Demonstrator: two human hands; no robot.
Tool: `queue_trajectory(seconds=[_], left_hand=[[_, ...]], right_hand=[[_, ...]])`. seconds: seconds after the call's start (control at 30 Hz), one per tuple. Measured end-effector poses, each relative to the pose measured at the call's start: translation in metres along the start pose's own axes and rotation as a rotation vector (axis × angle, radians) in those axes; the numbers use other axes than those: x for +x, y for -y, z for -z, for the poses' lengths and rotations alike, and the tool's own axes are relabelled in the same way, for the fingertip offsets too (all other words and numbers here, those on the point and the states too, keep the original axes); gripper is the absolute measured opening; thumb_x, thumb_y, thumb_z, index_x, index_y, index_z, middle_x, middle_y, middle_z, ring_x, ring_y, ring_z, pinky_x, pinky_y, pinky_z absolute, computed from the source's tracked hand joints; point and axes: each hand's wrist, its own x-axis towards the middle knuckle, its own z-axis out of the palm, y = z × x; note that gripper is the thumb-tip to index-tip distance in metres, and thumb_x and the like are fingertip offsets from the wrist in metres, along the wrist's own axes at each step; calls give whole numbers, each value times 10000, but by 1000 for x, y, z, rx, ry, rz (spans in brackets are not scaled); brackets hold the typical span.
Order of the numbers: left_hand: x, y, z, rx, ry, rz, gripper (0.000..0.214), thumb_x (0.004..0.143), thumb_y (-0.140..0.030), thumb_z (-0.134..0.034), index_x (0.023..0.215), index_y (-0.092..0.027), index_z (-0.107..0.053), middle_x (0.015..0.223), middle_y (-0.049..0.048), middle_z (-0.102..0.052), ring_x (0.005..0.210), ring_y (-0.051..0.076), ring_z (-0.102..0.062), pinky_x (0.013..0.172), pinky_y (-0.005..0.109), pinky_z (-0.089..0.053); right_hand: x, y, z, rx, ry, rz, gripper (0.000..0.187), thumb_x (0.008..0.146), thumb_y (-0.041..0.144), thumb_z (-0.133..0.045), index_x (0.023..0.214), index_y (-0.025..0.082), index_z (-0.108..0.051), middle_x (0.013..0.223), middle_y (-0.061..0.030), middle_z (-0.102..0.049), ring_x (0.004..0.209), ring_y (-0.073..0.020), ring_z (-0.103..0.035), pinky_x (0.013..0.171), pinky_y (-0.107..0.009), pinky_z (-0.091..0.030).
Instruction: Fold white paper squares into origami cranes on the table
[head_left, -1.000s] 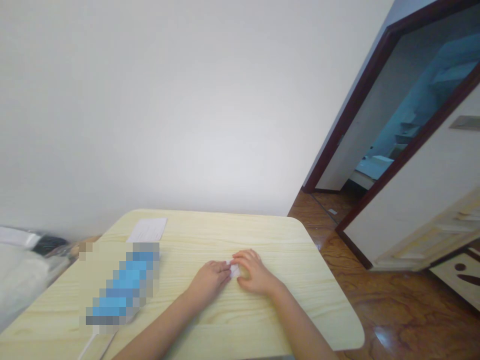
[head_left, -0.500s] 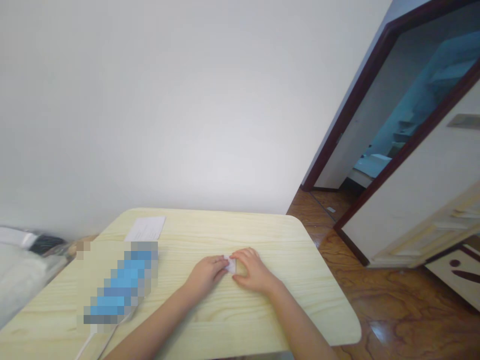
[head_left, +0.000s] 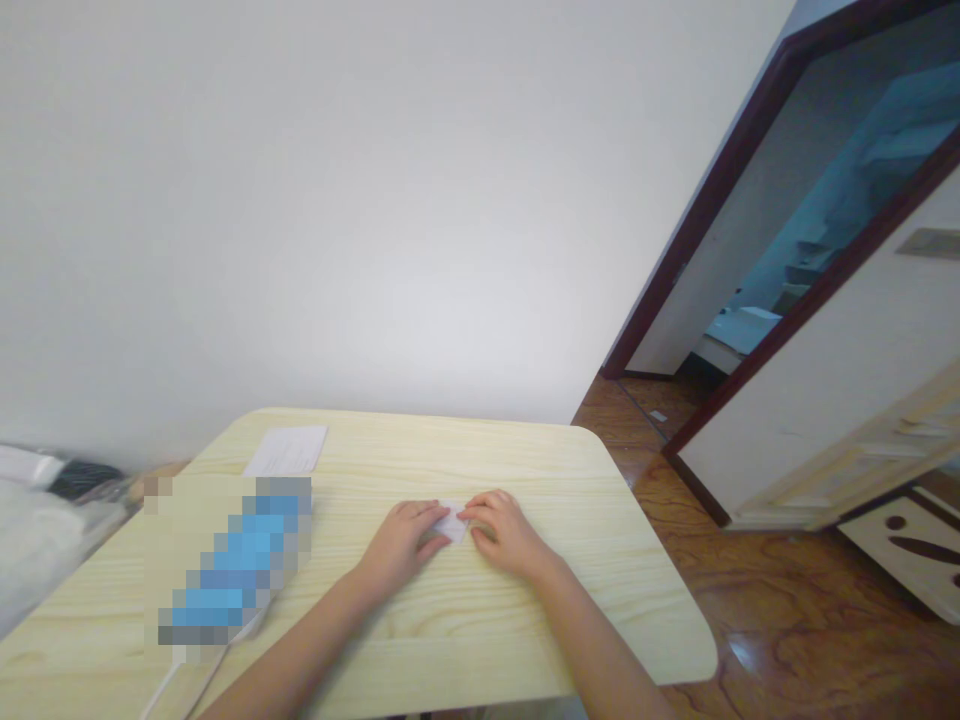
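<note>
A small white piece of paper (head_left: 453,527), seemingly folded, lies on the pale wooden table between my hands. My left hand (head_left: 401,545) holds its left side, with the fingers along the upper edge and the thumb near the lower edge. At the upper right corner, the fingertips of my right hand (head_left: 504,532) press on the paper, the thumb bent in below them. Part of the paper is hidden under the fingers.
Flat on the table (head_left: 600,620) at the back left lies a white sheet with faint print (head_left: 289,451). In front of it is a pixelated blue object (head_left: 232,560) with a white cable (head_left: 161,690). A white wall (head_left: 420,220) stands behind; a dark-framed doorway is at the right.
My hands have shifted slightly on the paper, and more of it shows between them. The right fingers have moved onto its upper corner. The view has tilted a little.
</note>
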Motion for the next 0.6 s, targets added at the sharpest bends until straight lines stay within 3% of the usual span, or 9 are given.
queue_trajectory(seconds=[0.2, 0.33, 0.6], left_hand=[[-1, -1, 2, 5, -8, 3, 311, 759, -319, -558, 1051, -212, -578, 1037, 72, -637, 937, 200, -576, 846, 368, -428], [1, -3, 1, 1, -26, -16, 257, 811, -317, -486, 1022, -225, -601, 1006, 57, -650, 919, 189, -581, 837, 356, -432], [3, -1, -3, 1, -66, -14, 217, 801, -316, -501, 913, -242, -671, 944, 52, -662, 871, 185, -597, 799, 327, -460]], right_hand=[[5, 5, -4, -9, -66, -72, 117, 792, 221, -538, 898, 213, -589, 885, -29, -588, 892, -166, -487, 828, -324, -346], [8, 9, -11, -53, -90, -140, 124, 742, 313, -607, 791, 204, -574, 839, -23, -576, 861, -172, -487, 798, -318, -345], [10, 14, -15, -91, -108, -146, 64, 740, 237, -586, 708, 199, -546, 822, -10, -565, 856, -167, -475, 832, -328, -315]])
